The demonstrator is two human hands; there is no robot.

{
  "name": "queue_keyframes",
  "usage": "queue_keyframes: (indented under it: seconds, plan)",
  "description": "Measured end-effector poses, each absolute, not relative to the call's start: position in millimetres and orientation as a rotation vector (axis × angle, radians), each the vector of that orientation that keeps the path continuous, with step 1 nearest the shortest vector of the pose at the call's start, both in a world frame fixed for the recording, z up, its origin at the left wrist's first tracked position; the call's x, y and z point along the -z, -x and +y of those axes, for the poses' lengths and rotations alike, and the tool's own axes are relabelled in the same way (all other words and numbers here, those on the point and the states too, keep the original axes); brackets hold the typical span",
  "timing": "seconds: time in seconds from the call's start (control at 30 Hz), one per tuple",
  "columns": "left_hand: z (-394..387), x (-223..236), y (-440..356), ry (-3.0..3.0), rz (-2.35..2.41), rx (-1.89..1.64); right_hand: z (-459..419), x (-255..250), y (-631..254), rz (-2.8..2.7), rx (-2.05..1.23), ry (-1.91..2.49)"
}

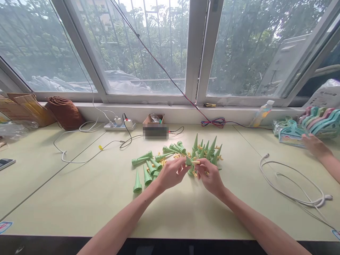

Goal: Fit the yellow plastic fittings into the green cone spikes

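Note:
My left hand (174, 171) is closed on a green plastic watering spike (188, 161), held just above the table. My right hand (211, 175), thumb and finger pinched, grips a small yellow valve piece (196, 162); its inner end meets the spike, though how far it sits inside I cannot tell. Behind both hands is a cluster of green spikes (211, 147) with yellow pieces in them, mostly pointing up. Left of my left hand lie several loose green spikes (142, 160), and one spike (137, 182) stands on its wide end. Loose yellow pieces (176, 156) lie among them, partly hidden.
Another person's hand (317, 147) touches a packaged teal dustpan-like item (292, 132) at the right. A white cable (292, 170) coils nearby. Toward the window are a power strip (119, 125), small cardboard box (154, 118), brown pouch (65, 113) and bottle (262, 113).

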State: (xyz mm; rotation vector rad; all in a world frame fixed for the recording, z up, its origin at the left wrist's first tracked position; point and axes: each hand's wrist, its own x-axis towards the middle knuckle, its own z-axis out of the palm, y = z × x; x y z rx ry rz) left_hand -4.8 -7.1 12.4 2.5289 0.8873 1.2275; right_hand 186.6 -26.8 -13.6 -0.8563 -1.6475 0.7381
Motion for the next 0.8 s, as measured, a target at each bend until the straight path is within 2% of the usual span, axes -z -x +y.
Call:
queue_keyframes:
  seconds: [0.37, 0.8]
  plan:
    - [-11.1, -12.4, 1.4, -2.498, 0.912, -1.317, -29.0, 12.4, -186.1, -1.657, -0.726, 0.888]
    - [-12.9, -13.6, 0.0, -2.360, 0.972, -1.262, -29.1, 14.3, -183.8, -1.596, -0.736, 0.855]
